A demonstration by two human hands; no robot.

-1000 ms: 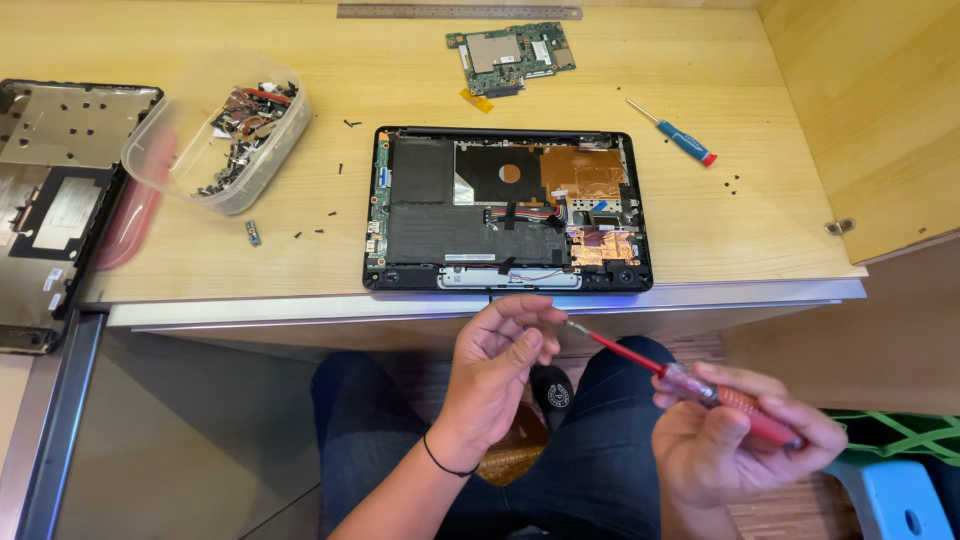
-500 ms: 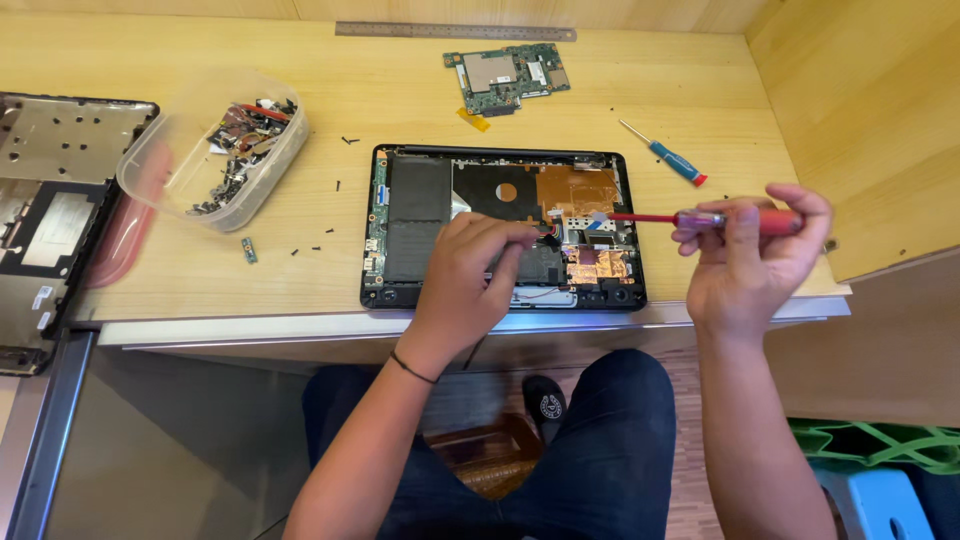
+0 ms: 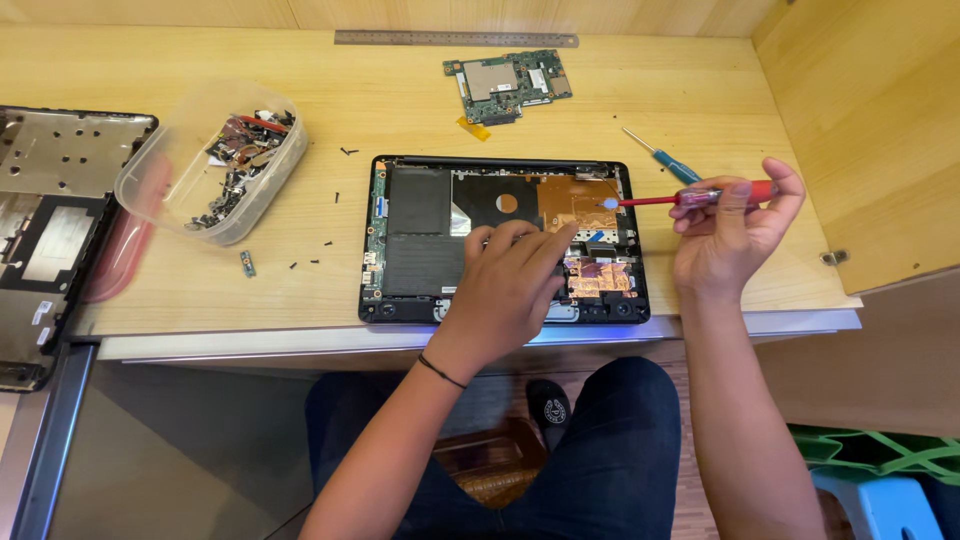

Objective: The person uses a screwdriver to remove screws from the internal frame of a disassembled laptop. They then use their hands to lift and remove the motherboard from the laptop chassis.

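An opened black laptop base (image 3: 420, 235) lies on the wooden desk (image 3: 400, 100) with its dark panels and copper-coloured shielding exposed. My left hand (image 3: 510, 285) rests on the laptop's lower middle, fingers bent and fingertips touching the inner parts. My right hand (image 3: 725, 235) grips a red-handled screwdriver (image 3: 700, 196) held nearly level, its tip reaching the copper shield near the laptop's upper right. Whether the left fingers pinch anything is hidden.
A clear plastic tub (image 3: 212, 160) of small parts stands to the left, with loose screws (image 3: 320, 250) scattered beside it. A green circuit board (image 3: 508, 82), a steel ruler (image 3: 455, 39) and a blue-handled screwdriver (image 3: 662, 155) lie further back. Another laptop shell (image 3: 50, 220) is at far left; a wooden panel (image 3: 870, 130) rises at right.
Both hands rose from my lap to the laptop. The left hand settled on its lower middle; the right brought the red screwdriver's tip onto the copper shield.
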